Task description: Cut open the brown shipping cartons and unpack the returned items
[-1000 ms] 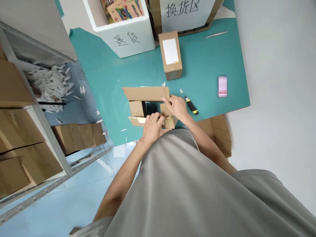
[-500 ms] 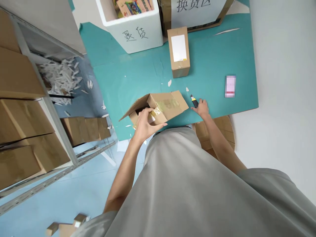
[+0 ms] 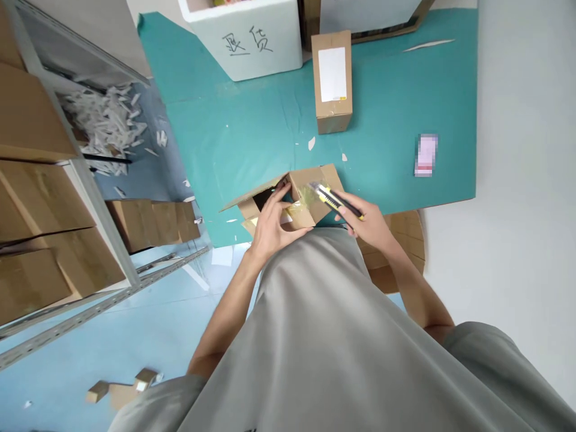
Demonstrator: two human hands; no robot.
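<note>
A small cardboard box (image 3: pixel 324 175) lies at the near edge of the green-topped table, one flap raised and its dark inside partly showing. My left hand (image 3: pixel 272 228) grips its near side, fingers over the opening's rim and thumb spread along the outer wall. Clear yellowish tape runs across the box top. In my right hand (image 3: pixel 366 225) is a black and yellow utility knife (image 3: pixel 338 201), its tip over the taped part of the box. Whether the blade touches the tape I cannot tell.
A closed carton (image 3: pixel 333 75) with a white label stands farther back, beside a white foam box (image 3: pixel 252 48). At right on the table (image 3: pixel 382 150) lies a blurred pinkish item (image 3: pixel 426 155). Shelves with cartons (image 3: pixel 49 204) stand at left; a round cardboard container (image 3: pixel 407 240) is below the table's edge.
My right hand has picked the utility knife up from the table and brought it left over the box. My left hand's fingers reach further into the opening.
</note>
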